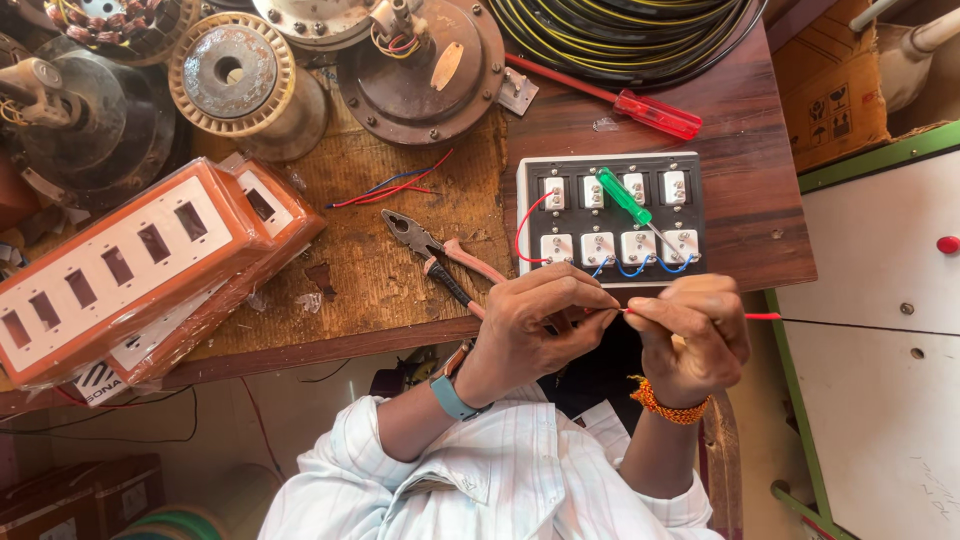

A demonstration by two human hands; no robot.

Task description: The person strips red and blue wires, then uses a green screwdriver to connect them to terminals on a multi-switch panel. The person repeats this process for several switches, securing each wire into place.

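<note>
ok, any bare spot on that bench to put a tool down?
Free patches: dark wood right of the switch board, below the red screwdriver; the mat strip between the pliers and orange boxes. Crowded: the back edge with motor parts and cable coil. Left hand and right hand, holding a red wire, block the near edge.

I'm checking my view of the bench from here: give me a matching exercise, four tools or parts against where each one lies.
Things:
1. green screwdriver
2. red screwdriver
3. pliers
4. red wire

Places:
A. pinched between both hands at the table's front edge
B. beside the black cable coil
C. across the switch board
D. on the brown mat, left of the switch board

Pairs: 1-C, 2-B, 3-D, 4-A
</note>
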